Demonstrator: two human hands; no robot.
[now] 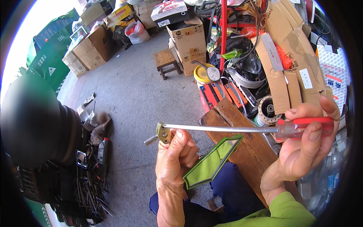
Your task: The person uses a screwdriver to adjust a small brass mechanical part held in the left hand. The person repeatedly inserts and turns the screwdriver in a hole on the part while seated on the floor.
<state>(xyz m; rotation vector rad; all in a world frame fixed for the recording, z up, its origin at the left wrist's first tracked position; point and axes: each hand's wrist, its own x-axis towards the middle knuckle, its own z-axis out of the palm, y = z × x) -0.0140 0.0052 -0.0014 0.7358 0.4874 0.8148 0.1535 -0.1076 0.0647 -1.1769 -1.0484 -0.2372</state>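
Observation:
My left hand (175,157) pinches a small brass-coloured fitting (163,134) with screws and a threaded bolt (150,140) sticking out to the left. A mirror (211,160) with a dark frame, showing green, lies just right of that hand; whether it joins the fitting is hidden. My right hand (304,145) is closed round the red handle (321,126) of a long screwdriver. Its shaft (227,128) runs level to the fitting, with the tip at the fitting's top right, among its screws.
A wooden bench (249,159) is below my hands. Cartons (187,41), batteries (219,94) and other clutter fill the right and back, near a small stool (165,60). At left are a large black object (41,128) and scattered metal pieces (90,189).

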